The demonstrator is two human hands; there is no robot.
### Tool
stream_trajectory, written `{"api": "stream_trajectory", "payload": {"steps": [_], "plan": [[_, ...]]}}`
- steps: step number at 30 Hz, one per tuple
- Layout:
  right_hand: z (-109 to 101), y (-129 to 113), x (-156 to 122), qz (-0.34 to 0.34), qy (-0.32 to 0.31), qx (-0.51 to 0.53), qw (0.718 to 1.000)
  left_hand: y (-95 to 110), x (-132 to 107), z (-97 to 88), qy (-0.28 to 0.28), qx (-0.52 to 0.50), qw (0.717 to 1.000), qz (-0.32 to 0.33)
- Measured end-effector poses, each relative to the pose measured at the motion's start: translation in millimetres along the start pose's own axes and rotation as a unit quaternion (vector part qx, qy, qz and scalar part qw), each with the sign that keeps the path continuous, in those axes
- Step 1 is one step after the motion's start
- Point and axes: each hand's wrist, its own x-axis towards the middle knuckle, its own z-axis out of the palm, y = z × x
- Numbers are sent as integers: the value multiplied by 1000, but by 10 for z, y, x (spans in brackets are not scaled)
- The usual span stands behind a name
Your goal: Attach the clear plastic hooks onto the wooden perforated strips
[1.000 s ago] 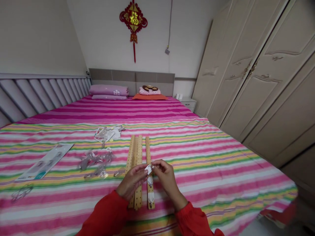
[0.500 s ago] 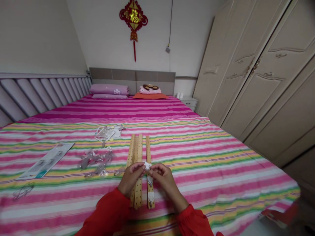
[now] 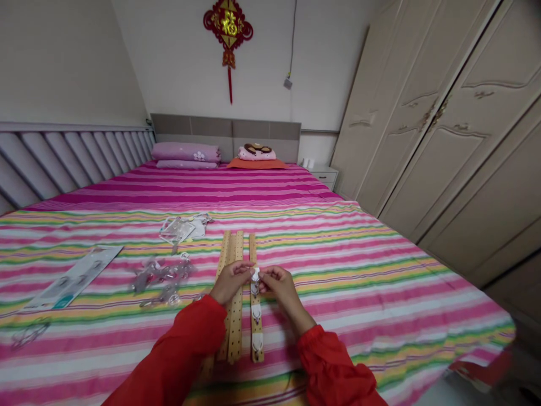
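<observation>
White hook sits in the grip, pinched between the fingertips of both hands, right over the single wooden strip. Left hand: narrow grip, thumb and fingers at the hook's left edge. Right hand: narrow grip, thumb and fingers at its right edge. Small metal bit shows just below the white part, between the hands. Cannot tell if the hook touches the wood; fingers cover part of it.

Nearer the person than the grip, same strip carries two more hooks, the middle hook and the end hook, in line and apart, white with metal parts. Just left of the single strip, partly under the left hand, a group of perforated wooden strips lies side by side, roughly lengthwise.

Left of the grip: scattered clear packets, contents too blurred to name. Beyond those, a heap of packaging. Far left of the grip, a long flat package lies slanted; nearer the person from it, thin wire-like loops. All rest on a striped cloth, spread below and around the grip. Well beyond the grip: purple rolled bedding and a headboard.
</observation>
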Motion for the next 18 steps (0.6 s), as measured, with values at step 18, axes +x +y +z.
{"api": "stream_trajectory", "payload": {"steps": [18], "plan": [[-35,406,515,64,78,-41,994,-513,574,-15,118,157,980,-5]]}}
